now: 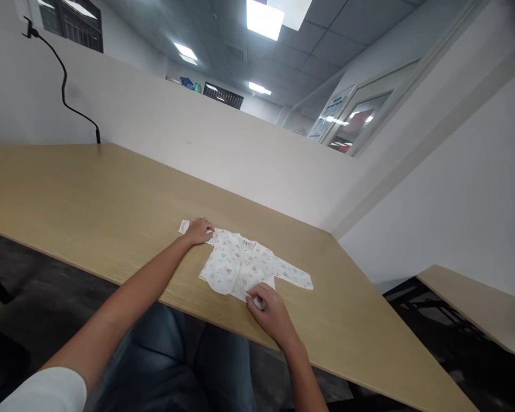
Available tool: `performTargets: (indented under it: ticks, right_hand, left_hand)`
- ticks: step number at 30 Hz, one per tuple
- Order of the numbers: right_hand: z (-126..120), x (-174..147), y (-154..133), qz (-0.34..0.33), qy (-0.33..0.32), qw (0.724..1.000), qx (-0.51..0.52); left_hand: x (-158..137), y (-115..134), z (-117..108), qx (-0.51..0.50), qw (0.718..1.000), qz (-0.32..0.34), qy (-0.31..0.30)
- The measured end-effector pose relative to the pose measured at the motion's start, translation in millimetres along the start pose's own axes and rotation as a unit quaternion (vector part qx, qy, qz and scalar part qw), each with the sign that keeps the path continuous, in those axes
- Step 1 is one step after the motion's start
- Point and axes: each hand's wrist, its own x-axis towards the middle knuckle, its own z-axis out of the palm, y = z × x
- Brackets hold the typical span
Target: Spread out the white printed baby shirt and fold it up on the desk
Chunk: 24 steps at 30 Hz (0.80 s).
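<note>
A small white baby shirt (227,260) with a pastel print lies spread on the wooden table (124,212), its neck toward the wall. One sleeve stretches out to the right, and the cuff of the other shows beyond my left hand. My left hand (201,230) rests over that left sleeve with its fingers curled onto the cloth, hiding part of it. At the lower right front edge, my right hand (272,312) pinches the hem between thumb and fingers. The front opening runs down the middle of the shirt.
A white partition wall (223,154) rises along the table's far edge. A black flexible-neck holder (64,86) stands at the far left. Another table (467,303) is to the right. My legs (171,360) are under the near edge.
</note>
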Motion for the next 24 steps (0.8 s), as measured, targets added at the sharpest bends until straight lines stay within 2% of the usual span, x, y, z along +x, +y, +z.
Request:
performTargets:
  ticks: [3, 8, 12, 17, 20, 24]
  right_hand:
    - [-10.7, 4.1, -4.7, 0.002, 0.037, 0.999, -0.008]
    - [-27.6, 9.4, -23.8, 0.005, -0.062, 0.998, 0.031]
    - [-7.3, 18.8, -33.1, -0.033, -0.046, 0.998, 0.023]
    - [21.7, 32.3, -27.3, -0.099, -0.051, 0.994, 0.002]
    - [21.6, 35.2, -23.1, -0.118, -0.039, 0.992, -0.001]
    - [6.0, 31.6, -24.2, -0.127, -0.009, 0.992, 0.017]
  left_hand:
    - [-1.0, 0.8, -0.1, 0.002, 1.0, 0.004, -0.001]
    - [-0.9, 2.0, 0.5, 0.0, 1.0, -0.002, 0.0]
    - [0.8, 0.4, 2.4, -0.003, 1.0, -0.008, -0.001]
    - [0.7, -1.0, 2.6, -0.002, 1.0, -0.008, -0.003]
    - [0.3, -1.1, 2.6, 0.0, 1.0, -0.009, -0.003]
    - [0.8, -1.5, 3.2, -0.001, 1.0, -0.011, -0.004]
